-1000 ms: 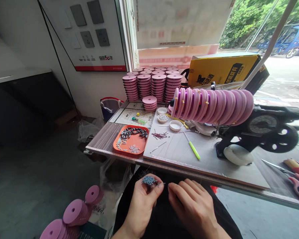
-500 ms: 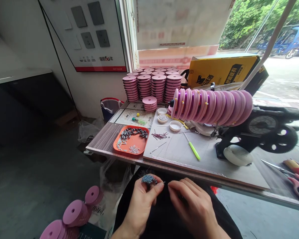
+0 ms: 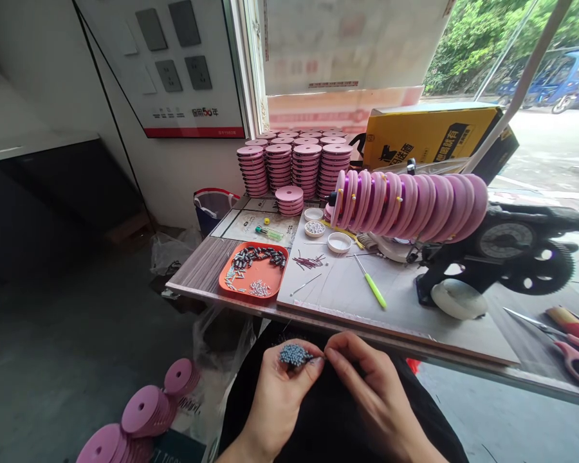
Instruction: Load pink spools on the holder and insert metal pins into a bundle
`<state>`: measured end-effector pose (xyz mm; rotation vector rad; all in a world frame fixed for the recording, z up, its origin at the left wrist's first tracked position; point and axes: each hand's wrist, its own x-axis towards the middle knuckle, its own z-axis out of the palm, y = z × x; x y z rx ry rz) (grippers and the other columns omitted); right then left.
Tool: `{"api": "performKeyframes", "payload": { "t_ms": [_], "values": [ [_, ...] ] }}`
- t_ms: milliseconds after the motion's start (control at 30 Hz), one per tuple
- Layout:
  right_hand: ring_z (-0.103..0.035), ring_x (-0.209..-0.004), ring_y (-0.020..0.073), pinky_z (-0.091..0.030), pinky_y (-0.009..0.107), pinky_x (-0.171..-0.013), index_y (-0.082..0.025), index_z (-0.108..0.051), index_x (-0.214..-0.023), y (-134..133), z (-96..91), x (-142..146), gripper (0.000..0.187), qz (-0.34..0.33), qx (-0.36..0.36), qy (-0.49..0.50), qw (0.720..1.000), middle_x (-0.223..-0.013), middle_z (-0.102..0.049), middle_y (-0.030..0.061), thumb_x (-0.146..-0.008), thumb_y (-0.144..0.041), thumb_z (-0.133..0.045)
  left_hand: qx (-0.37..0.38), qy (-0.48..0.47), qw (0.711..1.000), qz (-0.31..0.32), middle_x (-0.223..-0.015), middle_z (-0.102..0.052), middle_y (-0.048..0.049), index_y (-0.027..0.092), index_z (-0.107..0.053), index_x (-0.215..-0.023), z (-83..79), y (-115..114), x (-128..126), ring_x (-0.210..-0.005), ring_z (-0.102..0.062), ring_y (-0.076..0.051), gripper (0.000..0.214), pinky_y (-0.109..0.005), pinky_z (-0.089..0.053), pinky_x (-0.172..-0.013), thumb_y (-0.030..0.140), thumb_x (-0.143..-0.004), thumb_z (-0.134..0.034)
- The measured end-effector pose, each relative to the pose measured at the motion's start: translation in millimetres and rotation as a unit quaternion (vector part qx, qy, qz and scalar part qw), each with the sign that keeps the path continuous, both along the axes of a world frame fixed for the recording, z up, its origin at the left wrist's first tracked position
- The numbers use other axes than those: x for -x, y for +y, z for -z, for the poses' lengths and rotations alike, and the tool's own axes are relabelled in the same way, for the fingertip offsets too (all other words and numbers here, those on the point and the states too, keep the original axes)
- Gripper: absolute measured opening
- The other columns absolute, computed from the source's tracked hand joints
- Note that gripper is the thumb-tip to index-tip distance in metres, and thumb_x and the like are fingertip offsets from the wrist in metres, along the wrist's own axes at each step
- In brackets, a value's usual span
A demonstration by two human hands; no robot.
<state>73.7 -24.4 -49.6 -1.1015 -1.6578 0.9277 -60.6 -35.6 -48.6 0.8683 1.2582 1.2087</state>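
Above my lap, my left hand (image 3: 289,392) is closed round a bundle of small blue-grey bead-like heads (image 3: 294,354), with thin dark strands at its edge. My right hand (image 3: 369,379) is in a pinch, its fingertips meeting the tip of my left thumb. Whatever sits between those fingertips is too small to make out. Beyond my hands, on the board (image 3: 318,296), lie a green-handled hook tool (image 3: 376,290), a thin metal needle-like tool (image 3: 305,285) and a little heap of dark red sticks (image 3: 309,262).
An orange tray (image 3: 251,296) with small dark and silver pieces stands at the table's left edge. A black machine (image 3: 506,244) carries a row of pink spools (image 3: 410,206). Scissors (image 3: 576,363) lie at the right. Stacked pink spools (image 3: 280,170) stand behind, others (image 3: 142,411) on the floor.
The gap between my hands has closed; my right fingertips now touch my left thumb. My left hand has shifted slightly right, and more of the blue-grey heads show.
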Motion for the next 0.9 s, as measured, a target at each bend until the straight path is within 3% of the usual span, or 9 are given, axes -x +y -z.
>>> {"api": "performKeyframes", "payload": {
  "t_ms": [467,567,667,733,900],
  "values": [
    [-0.037,-0.048,0.0077,-0.034,0.017,-0.042,-0.017,-0.052,-0.071,-1.6,5.7,1.6,0.029,0.008,0.067,0.077,0.995,-0.056,-0.041,-0.0042,-0.087,-0.04,-0.046,-0.009,0.027,1.0,0.011,-0.062,-0.065,-0.0018,0.017,-0.07,-0.064,-4.8,-3.1,0.3,-0.061,-0.058,-0.015,0.007,-0.022,-0.047,-0.059,0.023,-0.064,-0.073],
    [-0.042,-0.049,0.0078,-0.037,0.016,-0.044,-0.018,-0.052,-0.073,-2.2,4.2,0.0,0.024,0.007,0.021,0.033,0.999,-0.057,-0.046,-0.0039,-0.088,-0.035,-0.046,-0.017,0.03,0.999,0.007,-0.066,-0.066,-0.0015,0.017,-0.07,-0.067,-2.1,-2.9,1.7,-0.064,-0.058,-0.015,0.006,-0.022,-0.046,-0.062,0.023,-0.066,-0.072],
    [-0.046,-0.049,0.0081,-0.041,0.015,-0.046,-0.018,-0.052,-0.093,-3.3,3.8,-1.1,0.012,0.013,-0.06,-0.02,0.998,-0.059,-0.048,-0.0048,-0.087,-0.027,-0.046,-0.016,0.03,0.999,0.009,-0.064,-0.065,-0.0008,0.018,-0.069,-0.069,0.1,-1.6,3.5,-0.064,-0.056,-0.015,0.006,-0.023,-0.045,-0.065,0.023,-0.068,-0.071],
    [-0.047,-0.048,0.0078,-0.041,0.014,-0.045,-0.018,-0.048,-0.103,-3.9,4.5,-1.2,0.018,0.026,-0.121,-0.058,0.991,-0.06,-0.047,-0.0057,-0.085,-0.023,-0.048,-0.01,0.029,0.999,0.009,-0.062,-0.063,-0.0002,0.017,-0.068,-0.068,0.6,-0.8,4.1,-0.062,-0.055,-0.014,0.006,-0.023,-0.045,-0.064,0.023,-0.068,-0.071],
    [-0.048,-0.048,0.0078,-0.041,0.015,-0.045,-0.02,-0.045,-0.084,-2.4,4.6,-0.2,0.005,0.066,-0.213,-0.141,0.965,-0.061,-0.048,-0.0045,-0.084,-0.017,-0.048,-0.013,0.032,0.999,-0.005,-0.059,-0.061,-0.0001,0.016,-0.067,-0.063,-2.1,1.1,3.0,-0.058,-0.051,-0.013,0.011,-0.021,-0.041,-0.057,0.025,-0.064,-0.073]
  ]
}}
